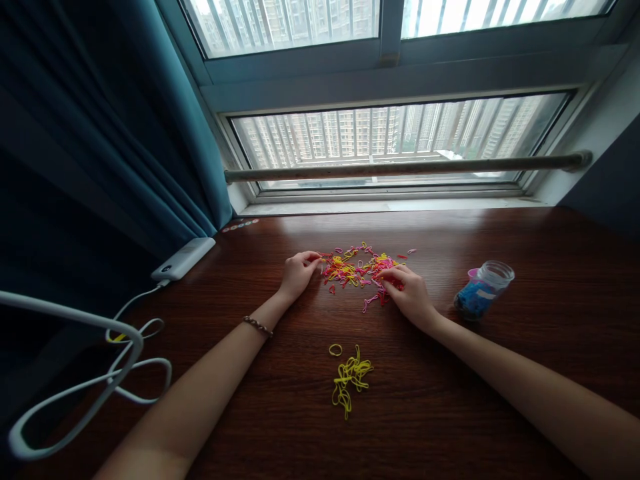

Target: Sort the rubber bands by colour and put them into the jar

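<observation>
Many bands [344,271] on tabletop [280,413] (window [350,137] beyond).

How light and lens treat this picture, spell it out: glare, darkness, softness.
Head view, top: upper-right window pane nearly washed out; head view, middle: pale sheen along the table's far edge; head view, left: curtain folds sink into darkness; head view, centre: mixed bands run together, too small to separate.

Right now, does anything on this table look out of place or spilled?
Only small things: a pink band lies apart, right of the mixed pile, and the white cable sprawls in loose loops at left.
</observation>
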The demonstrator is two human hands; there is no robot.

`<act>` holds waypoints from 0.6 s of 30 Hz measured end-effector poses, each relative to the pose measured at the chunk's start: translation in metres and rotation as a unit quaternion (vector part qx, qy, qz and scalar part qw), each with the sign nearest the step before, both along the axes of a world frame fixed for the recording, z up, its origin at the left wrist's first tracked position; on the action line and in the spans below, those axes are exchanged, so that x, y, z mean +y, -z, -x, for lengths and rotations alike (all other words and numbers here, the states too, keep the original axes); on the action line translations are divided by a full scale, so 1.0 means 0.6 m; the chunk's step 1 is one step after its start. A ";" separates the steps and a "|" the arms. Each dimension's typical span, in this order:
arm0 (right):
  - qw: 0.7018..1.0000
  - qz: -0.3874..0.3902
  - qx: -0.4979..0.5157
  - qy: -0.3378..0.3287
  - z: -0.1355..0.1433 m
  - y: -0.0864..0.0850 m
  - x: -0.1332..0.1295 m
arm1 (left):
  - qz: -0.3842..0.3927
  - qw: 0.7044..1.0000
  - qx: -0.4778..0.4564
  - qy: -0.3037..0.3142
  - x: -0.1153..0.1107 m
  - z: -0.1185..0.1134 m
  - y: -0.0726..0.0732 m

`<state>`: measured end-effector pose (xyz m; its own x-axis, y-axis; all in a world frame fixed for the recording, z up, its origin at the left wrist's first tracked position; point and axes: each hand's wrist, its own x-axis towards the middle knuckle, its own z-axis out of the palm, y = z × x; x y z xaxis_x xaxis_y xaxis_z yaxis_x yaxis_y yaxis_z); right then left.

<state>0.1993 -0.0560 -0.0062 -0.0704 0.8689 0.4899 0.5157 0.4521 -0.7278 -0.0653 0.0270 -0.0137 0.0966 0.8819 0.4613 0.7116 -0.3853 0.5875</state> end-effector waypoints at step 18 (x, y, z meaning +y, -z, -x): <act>0.943 0.164 0.225 -0.182 0.032 -0.050 -0.044 | 0.011 0.998 -0.050 0.026 -0.006 -0.005 -0.007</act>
